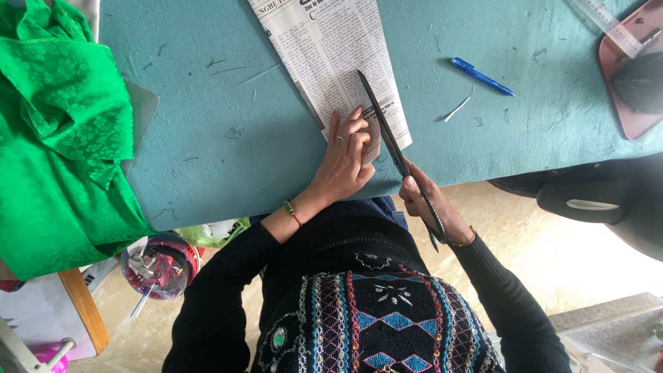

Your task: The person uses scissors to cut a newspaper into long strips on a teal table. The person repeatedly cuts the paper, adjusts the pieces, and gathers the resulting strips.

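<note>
Two hands: left hand [343, 160] flat pressing newspaper [330, 55], right hand [429, 205] grip clasping scissors [391, 141]

Folded newspaper sheet [330, 55] flat on teal table cover [221, 124]. Left hand [343, 160] pressed flat on sheet's near end, fingers spread. Right hand [427, 207] just off sheet's near right corner, gripping black scissors [390, 138]; blades lie along sheet's right edge. Blue pen [482, 76] right of sheet, well apart. Green fabric [59, 131] far left of sheet.
</note>
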